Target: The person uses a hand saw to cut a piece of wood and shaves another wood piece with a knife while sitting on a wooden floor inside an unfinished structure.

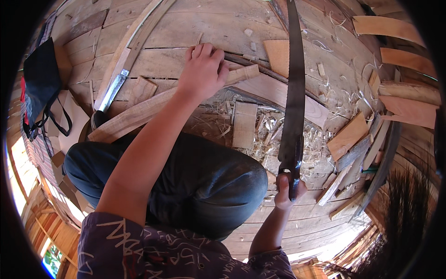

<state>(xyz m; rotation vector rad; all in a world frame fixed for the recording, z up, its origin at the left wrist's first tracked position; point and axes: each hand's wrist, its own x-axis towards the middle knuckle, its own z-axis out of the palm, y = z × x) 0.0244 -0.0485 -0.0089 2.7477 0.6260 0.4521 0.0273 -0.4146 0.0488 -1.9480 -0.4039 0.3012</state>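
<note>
My right hand (289, 191) is wrapped round the dark handle of a handsaw (293, 88). Its long toothed blade points away from me, teeth on the left edge. Farther off and to the left, my left hand (204, 69) is over a long pale wood strip (134, 115), with curled fingers and hidden fingertips. Whether it grips the strip or something else does not show. The strip runs slantwise in front of my bent knee. Past its right end lies a flat board (278, 95), partly behind the saw blade.
Shavings (269, 128) and a short wood block (244, 124) lie on the plank floor between strip and saw. At left are a shiny metal blade (114, 90) and a black bag (42, 81). Offcuts (347, 136) lie at right; curved wood pieces (406, 60) are farther right.
</note>
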